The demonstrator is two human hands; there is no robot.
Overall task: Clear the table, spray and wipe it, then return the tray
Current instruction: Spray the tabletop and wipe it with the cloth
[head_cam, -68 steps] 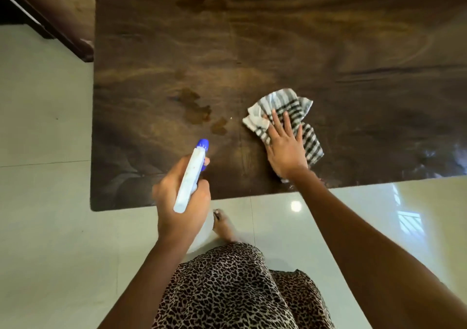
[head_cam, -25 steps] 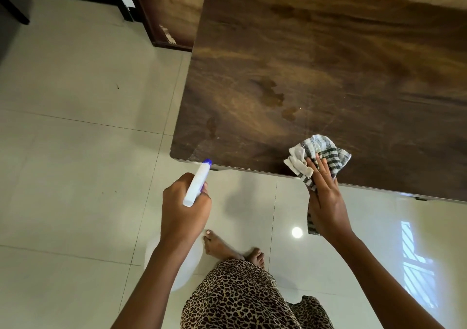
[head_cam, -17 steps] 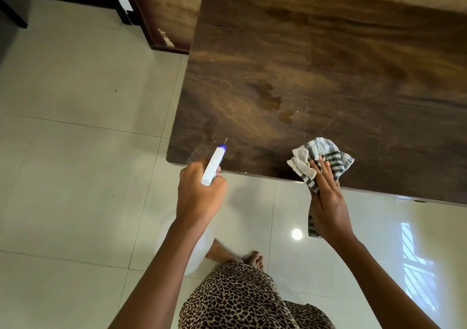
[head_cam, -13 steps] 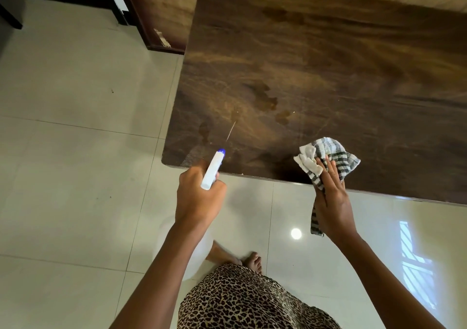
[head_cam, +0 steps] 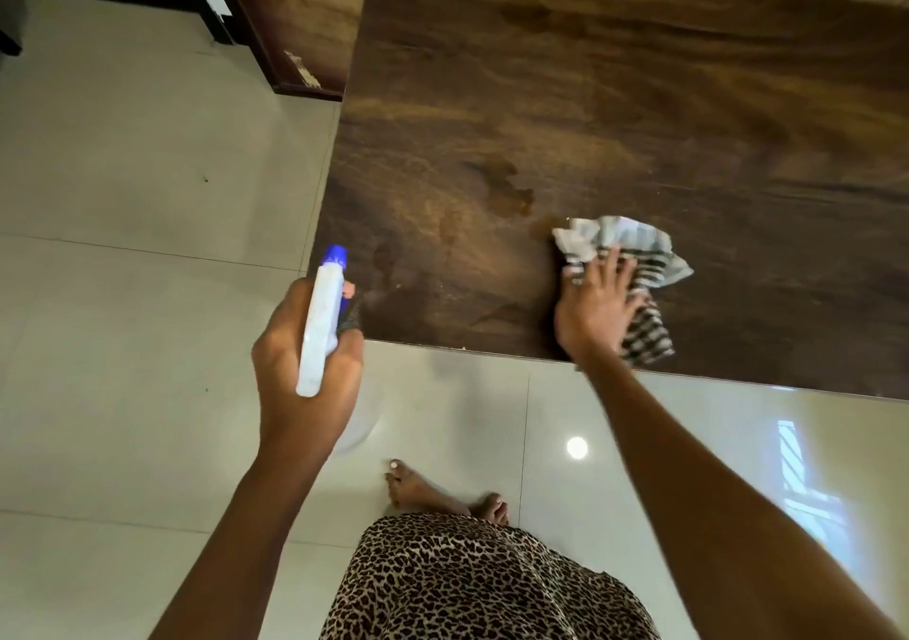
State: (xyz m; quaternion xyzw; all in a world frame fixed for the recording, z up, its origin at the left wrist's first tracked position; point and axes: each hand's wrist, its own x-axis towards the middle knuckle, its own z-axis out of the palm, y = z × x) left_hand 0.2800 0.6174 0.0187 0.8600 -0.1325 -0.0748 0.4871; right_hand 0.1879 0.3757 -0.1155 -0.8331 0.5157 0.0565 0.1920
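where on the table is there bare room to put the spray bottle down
The table is bare beyond the wet stains toward its far edge, and right of the cloth. The near-left corner is tighter: the left hand holds the spray bottle there, and the right hand presses the cloth.

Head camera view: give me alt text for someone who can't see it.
Seen from above, a person's right hand presses a striped cloth flat on a dark wooden table beside wet patches. The left hand holds a white spray bottle with a blue nozzle near the table's corner, above a pale tiled floor.
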